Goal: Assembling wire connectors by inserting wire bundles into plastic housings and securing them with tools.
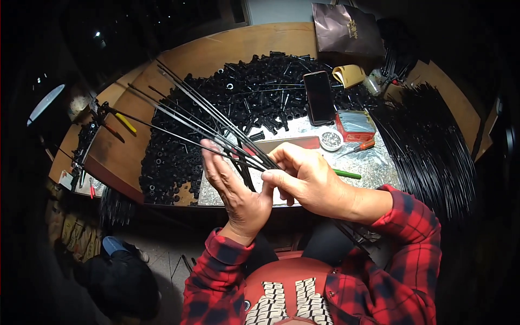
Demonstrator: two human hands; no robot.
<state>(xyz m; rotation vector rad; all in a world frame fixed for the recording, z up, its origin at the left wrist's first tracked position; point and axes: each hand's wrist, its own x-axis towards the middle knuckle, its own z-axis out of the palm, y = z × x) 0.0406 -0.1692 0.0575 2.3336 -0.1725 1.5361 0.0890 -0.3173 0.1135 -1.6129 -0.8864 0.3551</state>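
Note:
Both of my hands hold a bundle of thin dark metal rods (189, 114) that fans out up and to the left over the table. My left hand (235, 189) is raised with its palm towards me, and the rods cross its fingers. My right hand (306, 176) pinches the rods where they come together, thumb and fingers closed on them. The rods' lower ends run down past my right wrist towards my lap. Behind the hands a large heap of small black plastic parts (233, 103) covers the wooden table (260, 40).
A dark phone (319, 97) lies on the heap. Beside it are a red box (355, 124), a small round tin (330, 140), a screwdriver (357, 148) and a green pen (346, 174). A big sheaf of black rods (428, 141) lies at the right. A dark bag (346, 30) stands at the back.

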